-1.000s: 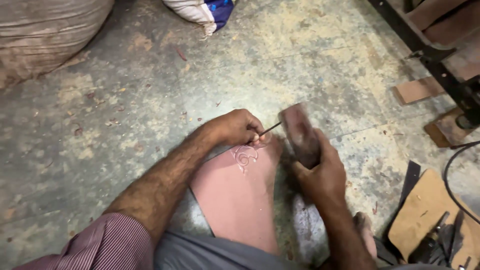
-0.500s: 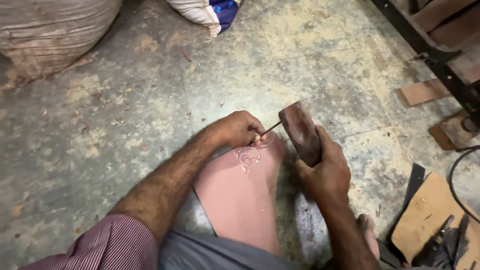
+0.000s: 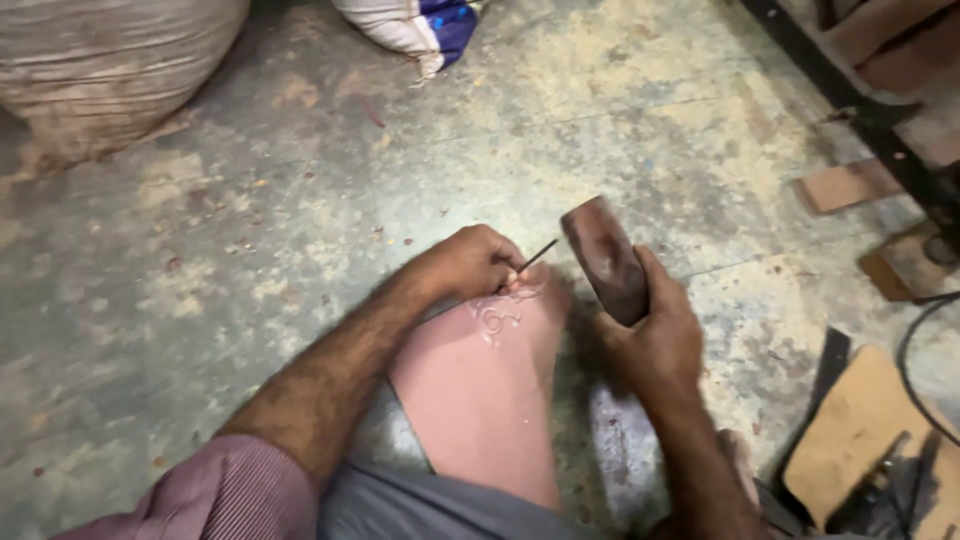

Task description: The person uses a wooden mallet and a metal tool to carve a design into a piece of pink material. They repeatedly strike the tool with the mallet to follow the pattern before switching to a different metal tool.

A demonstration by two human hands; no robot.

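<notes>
My left hand point(image 3: 470, 265) pinches a thin metal chisel point(image 3: 536, 256) and rests its tip on the top end of a long pinkish-brown wooden piece point(image 3: 480, 400), where a curled pattern point(image 3: 497, 318) is cut in. My right hand point(image 3: 655, 335) grips a dark wooden mallet block point(image 3: 603, 258), raised just right of the chisel's upper end, with a small gap between them. The wooden piece runs from my lap out over the concrete floor point(image 3: 300, 200).
A large woven sack point(image 3: 110, 70) sits at the far left and a white and blue bag point(image 3: 410, 25) at the top middle. A dark metal frame point(image 3: 860, 90), wood offcuts point(image 3: 845, 185), a flat board point(image 3: 860, 440) and a black cable point(image 3: 915, 370) lie to the right.
The mallet block has lifted slightly up and away from the chisel end. My left hand and the chisel stay on the carved spot.
</notes>
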